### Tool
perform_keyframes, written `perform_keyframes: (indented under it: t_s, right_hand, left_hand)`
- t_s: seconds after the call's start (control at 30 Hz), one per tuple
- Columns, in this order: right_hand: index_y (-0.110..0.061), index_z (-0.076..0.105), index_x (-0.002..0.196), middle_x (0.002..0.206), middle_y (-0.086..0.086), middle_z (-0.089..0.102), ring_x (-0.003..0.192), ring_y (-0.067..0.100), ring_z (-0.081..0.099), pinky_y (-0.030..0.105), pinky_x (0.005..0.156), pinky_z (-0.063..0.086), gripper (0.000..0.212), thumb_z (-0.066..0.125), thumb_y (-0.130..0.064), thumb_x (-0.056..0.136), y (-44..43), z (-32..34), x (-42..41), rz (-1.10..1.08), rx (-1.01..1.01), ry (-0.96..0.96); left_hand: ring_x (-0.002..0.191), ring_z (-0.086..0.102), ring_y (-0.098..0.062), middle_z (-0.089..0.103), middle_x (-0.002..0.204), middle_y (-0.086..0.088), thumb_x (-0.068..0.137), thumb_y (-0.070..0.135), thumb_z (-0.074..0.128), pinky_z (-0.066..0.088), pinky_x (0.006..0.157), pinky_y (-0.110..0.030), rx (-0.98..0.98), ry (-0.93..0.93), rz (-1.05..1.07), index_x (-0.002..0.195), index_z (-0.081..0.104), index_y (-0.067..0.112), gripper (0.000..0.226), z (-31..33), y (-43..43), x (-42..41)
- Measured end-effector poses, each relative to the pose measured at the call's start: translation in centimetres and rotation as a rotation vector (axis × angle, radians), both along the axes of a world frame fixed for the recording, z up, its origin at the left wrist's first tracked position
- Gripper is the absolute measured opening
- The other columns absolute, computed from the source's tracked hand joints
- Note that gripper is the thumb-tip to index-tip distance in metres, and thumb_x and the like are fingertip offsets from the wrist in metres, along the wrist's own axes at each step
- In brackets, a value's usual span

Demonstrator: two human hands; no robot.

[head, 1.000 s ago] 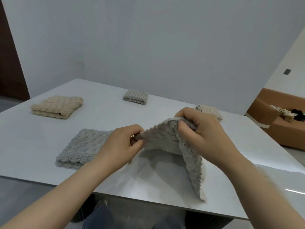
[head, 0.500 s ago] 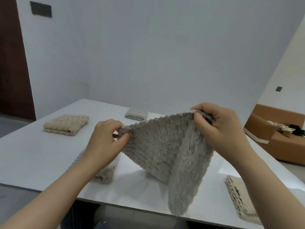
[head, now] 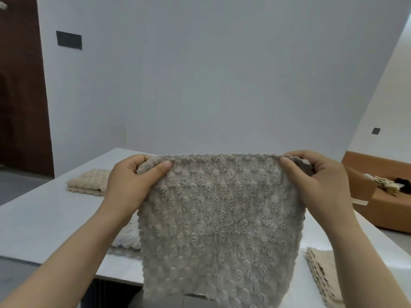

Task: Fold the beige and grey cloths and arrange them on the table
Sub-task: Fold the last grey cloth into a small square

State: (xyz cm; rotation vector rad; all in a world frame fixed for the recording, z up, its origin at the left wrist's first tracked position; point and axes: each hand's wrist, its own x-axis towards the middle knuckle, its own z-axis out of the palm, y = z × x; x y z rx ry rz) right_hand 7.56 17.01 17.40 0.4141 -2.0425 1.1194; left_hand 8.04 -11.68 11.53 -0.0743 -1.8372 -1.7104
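Observation:
A knobbly grey cloth [head: 219, 223] hangs spread flat in front of me, above the white table [head: 49, 221]. My left hand [head: 133, 185] pinches its top left corner and my right hand [head: 315, 181] pinches its top right corner. The cloth's lower edge drops past the table's near edge. A folded beige cloth [head: 89, 182] lies at the far left of the table. A folded pale grey cloth [head: 127, 237] shows partly under my left forearm. Near my right forearm lies a stack of beige cloth [head: 322, 270]. The hanging cloth hides the table's middle.
A brown box or seat [head: 382, 196] with small items on it stands to the right of the table. A white wall rises behind the table, with a dark door [head: 20, 90] at the far left. The floor lies below the table's near edge.
Both hands have risen and moved apart, stretching the grey cloth from a drooping fold into a flat hanging sheet. The view has tilted up toward the wall.

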Motion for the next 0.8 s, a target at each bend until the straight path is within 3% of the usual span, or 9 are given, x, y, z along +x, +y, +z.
perform_keyframes:
  t_s: [0.13, 0.23, 0.3, 0.43, 0.5, 0.67, 0.8]
  right_hand:
    - [-0.022, 0.072, 0.077, 0.077, -0.002, 0.071, 0.063, 0.004, 0.053, 0.007, 0.056, 0.040, 0.008, 0.070, -0.020, 0.085, 0.5, -2.7, -0.4, -0.026, -0.123, -0.087]
    - [-0.025, 0.072, 0.078, 0.080, -0.001, 0.072, 0.066, 0.006, 0.056, 0.012, 0.062, 0.045, 0.007, 0.071, -0.022, 0.084, 0.6, -5.0, -0.8, -0.059, -0.205, -0.155]
    - [-0.028, 0.072, 0.078, 0.080, -0.004, 0.071, 0.068, 0.007, 0.058, 0.021, 0.068, 0.049, 0.007, 0.071, -0.024, 0.084, 0.2, -6.4, -1.2, -0.091, -0.256, -0.194]
    - [-0.024, 0.075, 0.084, 0.079, 0.000, 0.070, 0.064, -0.001, 0.052, 0.015, 0.062, 0.043, 0.006, 0.070, -0.028, 0.084, -0.9, -8.2, -1.6, -0.118, -0.294, -0.241]
    - [-0.028, 0.074, 0.080, 0.071, 0.004, 0.067, 0.059, 0.000, 0.049, 0.011, 0.058, 0.043, 0.006, 0.070, -0.026, 0.085, -1.3, -8.3, -1.7, -0.100, -0.314, -0.237]
    - [-0.025, 0.073, 0.088, 0.058, 0.020, 0.052, 0.041, 0.008, 0.039, 0.018, 0.041, 0.039, 0.008, 0.068, -0.020, 0.086, -2.3, -7.6, -1.5, -0.023, -0.324, -0.264]
    - [-0.026, 0.071, 0.093, 0.051, 0.001, 0.043, 0.046, 0.010, 0.039, 0.022, 0.044, 0.038, 0.013, 0.065, -0.016, 0.088, -3.4, -7.2, -1.3, 0.059, -0.306, -0.242]
  left_hand:
    - [0.066, 0.056, -0.017, 0.064, 0.071, -0.007, 0.065, 0.034, 0.078, 0.045, 0.065, -0.029, 0.205, -0.053, -0.046, 0.071, 0.072, 0.015, 0.020, -1.5, -0.1, -0.6]
    - [0.055, 0.054, -0.004, 0.061, 0.054, 0.012, 0.075, 0.025, 0.075, 0.043, 0.056, -0.013, 0.200, -0.073, 0.009, 0.066, 0.070, 0.018, 0.014, -3.4, 0.5, -1.0]
    - [0.053, 0.054, -0.006, 0.062, 0.053, 0.010, 0.079, 0.028, 0.073, 0.045, 0.056, -0.016, 0.159, -0.098, 0.069, 0.067, 0.070, 0.016, 0.018, -4.7, 1.0, -1.2]
    - [0.056, 0.045, -0.021, 0.053, 0.062, -0.030, 0.084, 0.039, 0.067, 0.037, 0.062, -0.032, 0.110, -0.112, 0.114, 0.072, 0.063, -0.004, 0.044, -6.6, 1.3, -1.6]
    - [0.059, 0.045, -0.022, 0.051, 0.070, -0.037, 0.086, 0.042, 0.065, 0.036, 0.064, -0.033, 0.100, -0.109, 0.105, 0.078, 0.059, -0.009, 0.052, -7.0, 1.5, -1.5]
    - [0.056, 0.034, -0.022, 0.040, 0.059, -0.021, 0.085, 0.044, 0.063, 0.030, 0.061, -0.036, 0.134, -0.113, 0.088, 0.079, 0.052, -0.012, 0.058, -6.7, 1.7, -1.6]
    - [0.057, 0.035, -0.022, 0.041, 0.061, -0.019, 0.089, 0.042, 0.060, 0.030, 0.059, -0.034, 0.171, -0.125, 0.045, 0.088, 0.054, -0.013, 0.054, -6.6, 2.3, -1.6]
